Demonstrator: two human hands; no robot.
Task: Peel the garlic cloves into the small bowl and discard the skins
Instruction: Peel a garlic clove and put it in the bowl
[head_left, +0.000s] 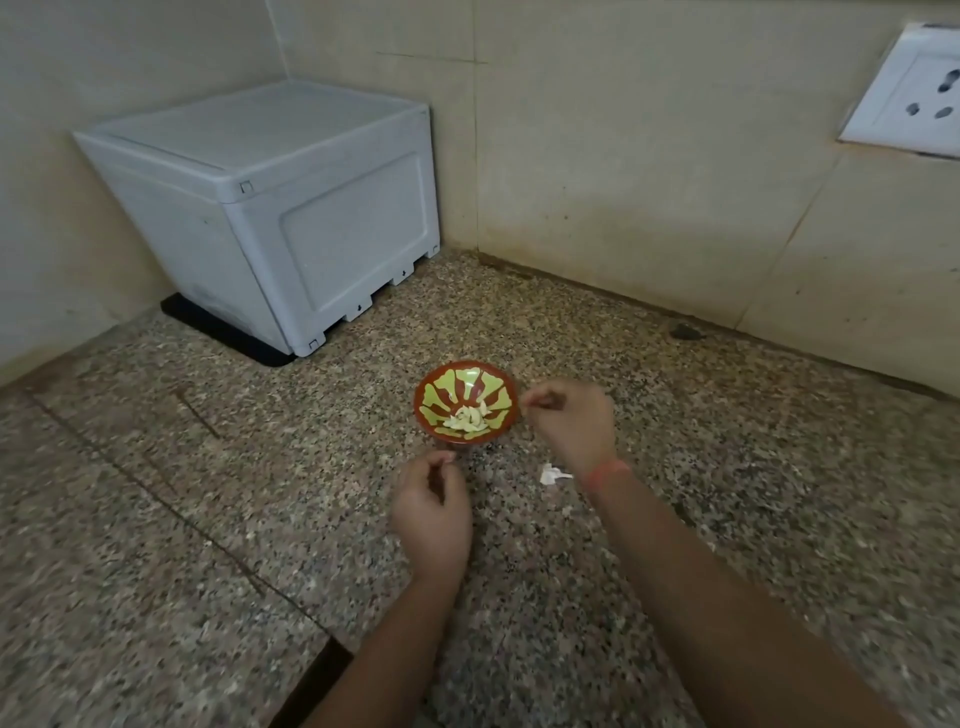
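A small red and green bowl (466, 383) stands on the speckled granite counter (208, 519) and holds several peeled garlic cloves (469, 419). My right hand (569, 420) hovers just right of the bowl's rim, fingertips pinched together; whether anything is between them I cannot tell. My left hand (432, 512) is in front of the bowl, fingers curled with thumb and forefinger touching, nothing visible in it. A scrap of white garlic skin (551, 474) lies on the counter by my right wrist.
A grey plastic box (270, 208) on a black base sits in the back left corner. Tiled walls close the counter behind and left. A white wall socket (914, 93) is mounted at the upper right. A dark crack line runs across the counter at left.
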